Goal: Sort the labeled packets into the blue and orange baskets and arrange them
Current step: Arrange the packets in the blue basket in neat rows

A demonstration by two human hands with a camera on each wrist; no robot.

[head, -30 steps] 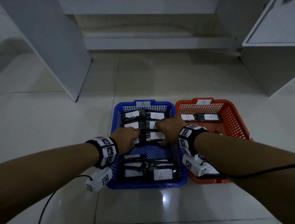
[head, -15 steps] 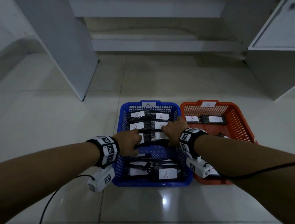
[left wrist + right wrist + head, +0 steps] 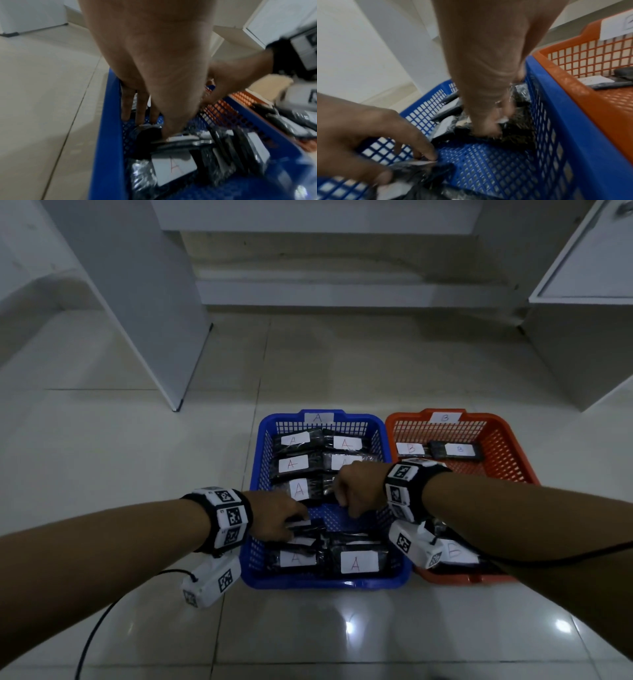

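Observation:
The blue basket point(image 3: 325, 585) labelled A holds several black packets with white A labels point(image 3: 294, 463). The orange basket point(image 3: 513, 446) labelled B stands to its right with B packets point(image 3: 459, 449). My left hand point(image 3: 294, 525) reaches into the near pile of the blue basket. Its thumb and fingers point(image 3: 126, 108) pinch the top edge of an A packet point(image 3: 181, 139). My right hand point(image 3: 346, 506) is over the third row on the right, fingers curled down into a black packet point(image 3: 518, 129) and gripping its wrap. That packet's label is hidden.
Both baskets sit on a glossy tiled floor point(image 3: 342, 638). A white cabinet panel point(image 3: 137, 302) stands at the left, another cabinet point(image 3: 582, 320) at the right, a low step point(image 3: 342, 292) behind. A black cable point(image 3: 102, 611) trails from my left wrist.
My left hand has drawn back from the middle rows to the near pile and taken a packet's edge. My right hand has shifted nearer, from the second row to the third.

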